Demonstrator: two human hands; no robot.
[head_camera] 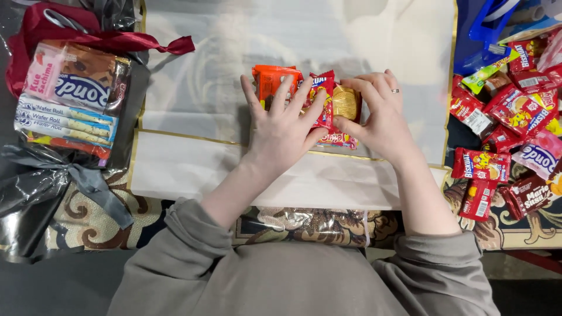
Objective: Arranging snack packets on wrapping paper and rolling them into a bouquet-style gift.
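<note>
White sheet (193,169) covering patterned floor; left hand (282,131) lying flat, fingers spread, on orange packet (270,79) & red packet (321,88); right hand (377,114) pinching gold snack (345,102) at sheet ctr.

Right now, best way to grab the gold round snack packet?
Pinch the gold round packet by its curved edges from above, probably. It stands among red snack packets, its top rim exposed; the right hand already holds it there, the left hand steadying the stack.
</note>
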